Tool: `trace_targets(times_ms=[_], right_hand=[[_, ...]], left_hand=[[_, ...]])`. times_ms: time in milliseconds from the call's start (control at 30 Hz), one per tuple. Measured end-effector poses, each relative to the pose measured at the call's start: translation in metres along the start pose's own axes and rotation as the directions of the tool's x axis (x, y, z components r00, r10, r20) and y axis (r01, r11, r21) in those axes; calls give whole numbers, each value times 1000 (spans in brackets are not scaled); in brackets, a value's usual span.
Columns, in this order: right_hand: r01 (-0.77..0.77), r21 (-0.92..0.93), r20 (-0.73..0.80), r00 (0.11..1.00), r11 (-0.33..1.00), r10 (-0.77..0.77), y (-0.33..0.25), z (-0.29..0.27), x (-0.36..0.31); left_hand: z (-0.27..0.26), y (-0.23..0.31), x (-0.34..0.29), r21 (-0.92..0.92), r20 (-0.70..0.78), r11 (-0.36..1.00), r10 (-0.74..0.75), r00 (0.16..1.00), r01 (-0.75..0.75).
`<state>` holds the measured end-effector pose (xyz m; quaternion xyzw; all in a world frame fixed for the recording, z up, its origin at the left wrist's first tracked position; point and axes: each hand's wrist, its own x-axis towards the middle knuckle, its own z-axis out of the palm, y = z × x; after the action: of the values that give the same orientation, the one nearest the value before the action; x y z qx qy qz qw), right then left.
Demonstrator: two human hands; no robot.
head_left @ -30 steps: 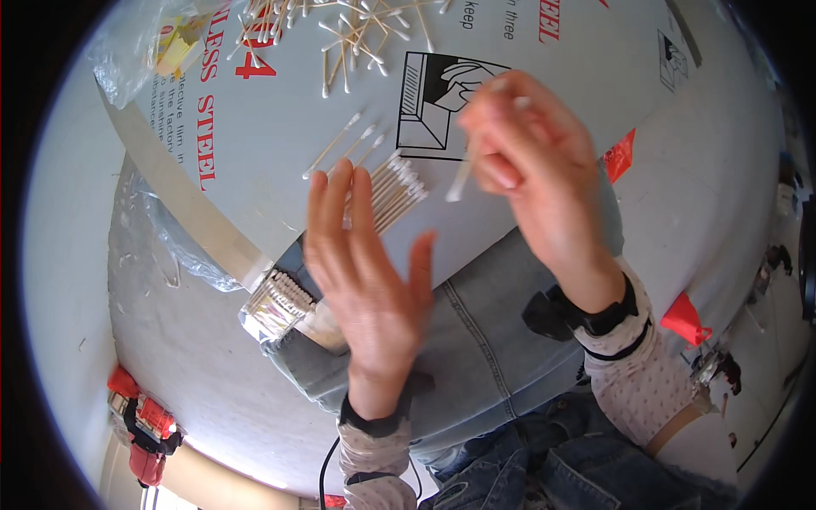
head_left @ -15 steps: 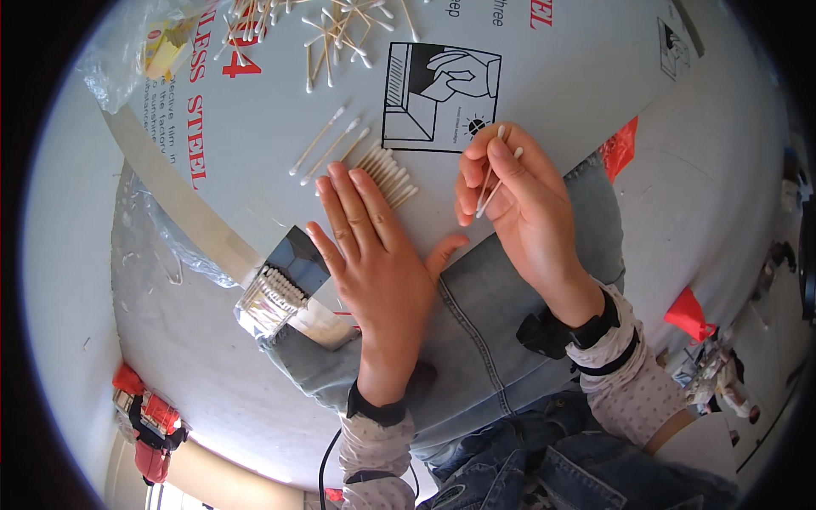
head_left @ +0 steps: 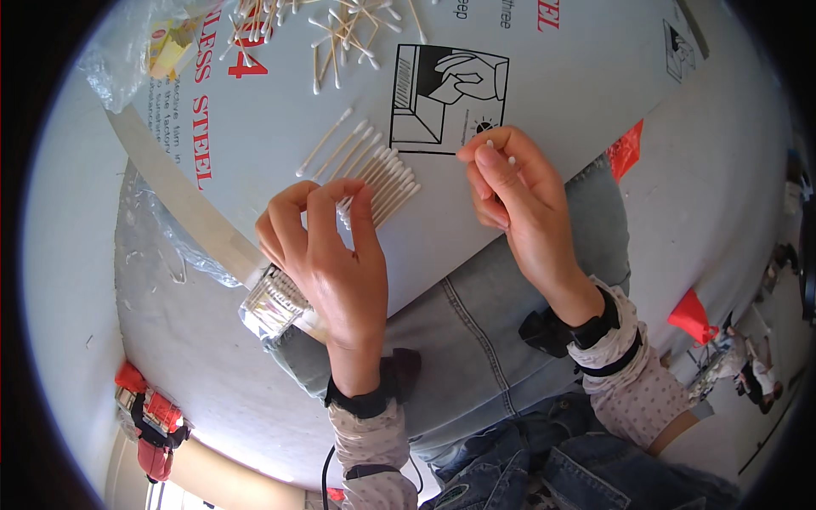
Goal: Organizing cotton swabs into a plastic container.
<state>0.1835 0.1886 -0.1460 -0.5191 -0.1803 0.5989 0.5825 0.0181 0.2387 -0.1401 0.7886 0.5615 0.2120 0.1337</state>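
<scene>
A neat row of cotton swabs [head_left: 393, 187] lies side by side on the grey-white sheet. My left hand [head_left: 327, 246] bends over the near left end of that row, with thumb and forefinger closed about some white tips; how many it grips is hidden. My right hand [head_left: 535, 204], off to the right, keeps a couple of cotton swabs [head_left: 512, 160] between thumb and fingers; only their white tips show. Several swabs lie a little apart at the row's far left side, among them a single cotton swab [head_left: 325, 142].
A loose heap of cotton swabs [head_left: 348, 34] is spread at the far edge. Clear plastic wrap [head_left: 119, 64] sits far left. Next to my left wrist, a clear pack of swabs [head_left: 274, 302] rests at the sheet's near edge, over my denim-covered lap [head_left: 459, 340].
My left hand has gone from flat with fingers stretched to curled over the row's near end. My right hand has turned slightly, hiding more of its swabs. More swabs show in the row.
</scene>
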Motion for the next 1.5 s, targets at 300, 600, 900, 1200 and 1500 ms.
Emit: trace_targets(times_ms=[300, 600, 900, 1200, 1500], right_hand=[[-13, 11, 6, 1000, 1000, 13, 0, -1, -1], [140, -130, 16, 990, 982, -139, -4, 13, -3], [234, -27, 132, 964, 972, -229, -7, 16, -9], [184, -99, -238, 950, 978, -203, -77, -46, -43], [-481, -637, -600, 800, 603, 4, -52, -247, -35]], left_hand=[[-5, -1, 17, -14, 168, 1000, 29, 985, -27], [-17, -1, 21, -58, 97, 990, 132, 987, -126], [-31, 36, -1, -517, 311, 831, -39, 950, 204], [-51, 11, -26, -518, 206, 736, -387, 899, 436], [-22, 8, -70, -822, -41, 432, -694, 719, 371]])
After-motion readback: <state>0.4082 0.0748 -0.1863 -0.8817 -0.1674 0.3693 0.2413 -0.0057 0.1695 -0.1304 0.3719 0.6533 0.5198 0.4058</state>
